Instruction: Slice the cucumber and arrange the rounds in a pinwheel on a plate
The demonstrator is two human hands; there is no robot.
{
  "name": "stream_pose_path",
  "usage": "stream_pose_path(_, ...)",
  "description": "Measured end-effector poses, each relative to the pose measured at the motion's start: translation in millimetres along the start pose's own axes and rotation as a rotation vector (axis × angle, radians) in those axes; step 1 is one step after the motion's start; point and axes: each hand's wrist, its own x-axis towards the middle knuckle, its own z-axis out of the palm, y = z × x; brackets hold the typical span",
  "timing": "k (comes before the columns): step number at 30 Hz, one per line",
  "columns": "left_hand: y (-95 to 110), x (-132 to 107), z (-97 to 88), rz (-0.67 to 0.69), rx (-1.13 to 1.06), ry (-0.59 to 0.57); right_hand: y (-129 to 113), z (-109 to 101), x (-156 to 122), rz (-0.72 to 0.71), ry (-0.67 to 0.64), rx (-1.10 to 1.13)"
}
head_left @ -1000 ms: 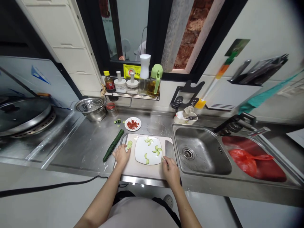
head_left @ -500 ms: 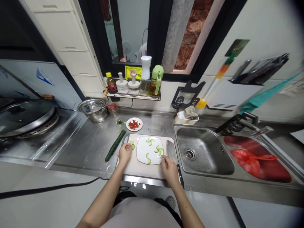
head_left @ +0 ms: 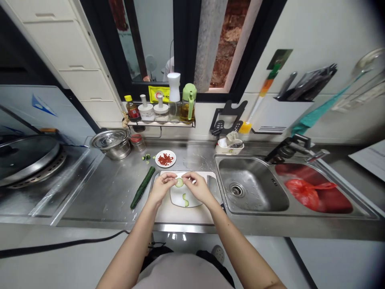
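Note:
Between my two hands a thin round cucumber slice [head_left: 179,183] is pinched at its edges, raised over the white plate [head_left: 177,199]. My left hand [head_left: 164,185] grips its left side, and my right hand [head_left: 195,185] has the right side. Lower on the plate lie curved cucumber pieces [head_left: 185,199]; my hands cover the plate's upper part. Under the plate is a pale cutting board [head_left: 180,216]. A knife [head_left: 213,186] rests along the board's right side. The long cucumber [head_left: 142,188] lies on the steel counter to the left.
Behind the board stand a small dish of chopped red pieces [head_left: 165,159] and some cucumber scraps [head_left: 147,157]. A lidded pot [head_left: 111,142] is at the back left. The sink [head_left: 252,188] lies to the right, a red plastic bag [head_left: 303,194] beyond it. Seasonings fill the wall shelf [head_left: 162,123].
Both hands have come together over the plate. My left hand has moved right from the board's left side, where cucumber slices lay, and a slice is now held between both hands.

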Motion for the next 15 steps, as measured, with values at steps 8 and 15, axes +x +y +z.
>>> stream_pose_path(8,1,-5,4.3,0.102,0.200,-0.042,6,7,-1,0.045,-0.009,0.116)
stream_pose_path(15,6,-14,7.1,0.259,0.524,-0.034,1,1,-3,0.069,-0.041,0.161)
